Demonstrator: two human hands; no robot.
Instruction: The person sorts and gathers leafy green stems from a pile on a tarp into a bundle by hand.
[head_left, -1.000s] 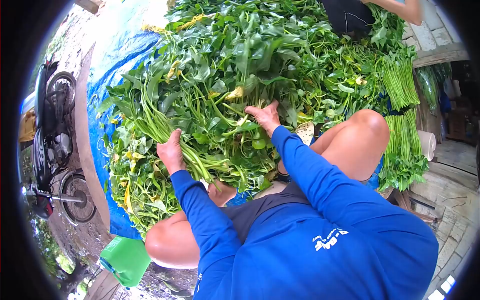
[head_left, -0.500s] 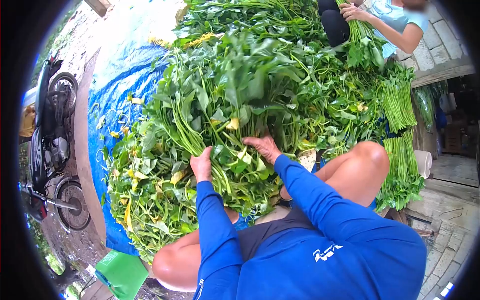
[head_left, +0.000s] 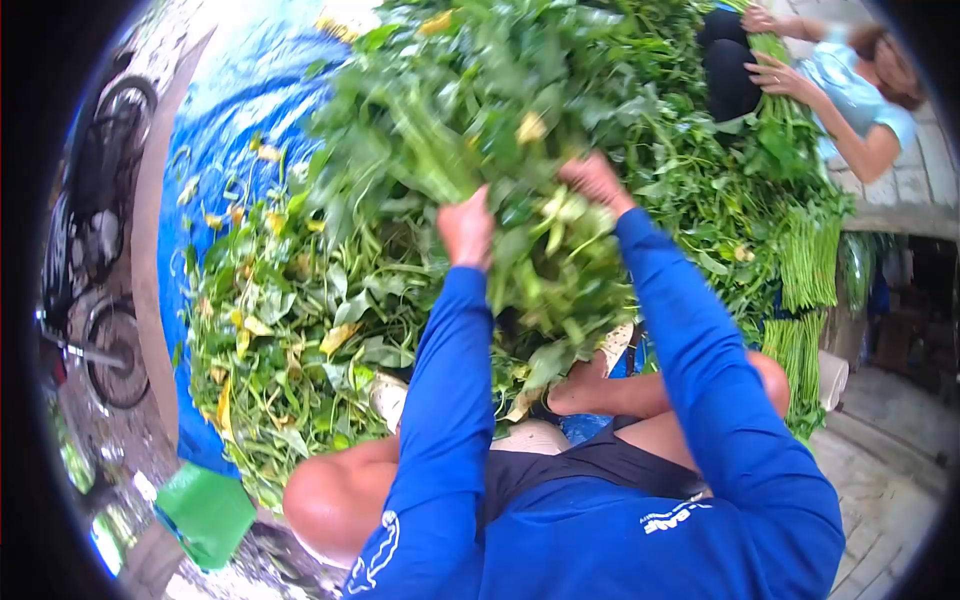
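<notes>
The pile (head_left: 285,285) of greens is deep and tangled; stems hooked into it could snap or drag others out if pulled hard. The tarp (head_left: 235,110) shows at the pile's left; its creases could catch stray stalks. At the pile's far right, a co-worker (head_left: 850,90) holds greens, well apart, so a clash of hands looks unlikely. The neat bundles (head_left: 808,260) at the pile's right edge could be knocked askew by a wide sweep.

Over the pile's middle is the bunch (head_left: 425,150), its stems gripped in the closed left hand (head_left: 465,228). Too loose a hold could let thin stems slide out; too tight could bruise them. A bare foot (head_left: 580,390) at the pile's near edge could crush fallen leaves. The right hand (head_left: 595,182) is at loose greens with fingers curled; blur hides whether it grips any. A yellow leaf (head_left: 531,127) between the hands could get mixed in unnoticed.
</notes>
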